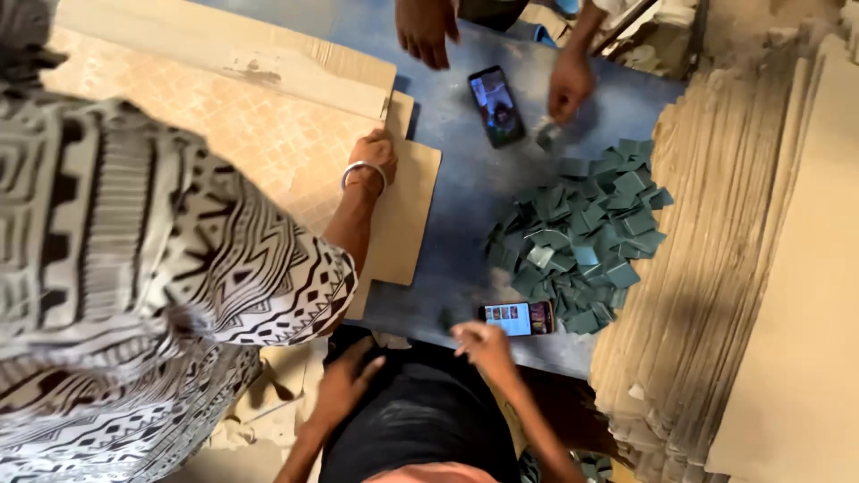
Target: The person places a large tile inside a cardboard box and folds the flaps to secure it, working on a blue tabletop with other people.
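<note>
right hand (pixel 488 347) beside glossy flat phone (pixel 518 317); left hand (pixel 344 383) on dark cloth.

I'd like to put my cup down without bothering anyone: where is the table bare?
The blue table is bare in the strip between the brown board and the pile of green squares, from the upper phone down to the lower phone. The right side is crowded: the pile, then stacked boards.
</note>
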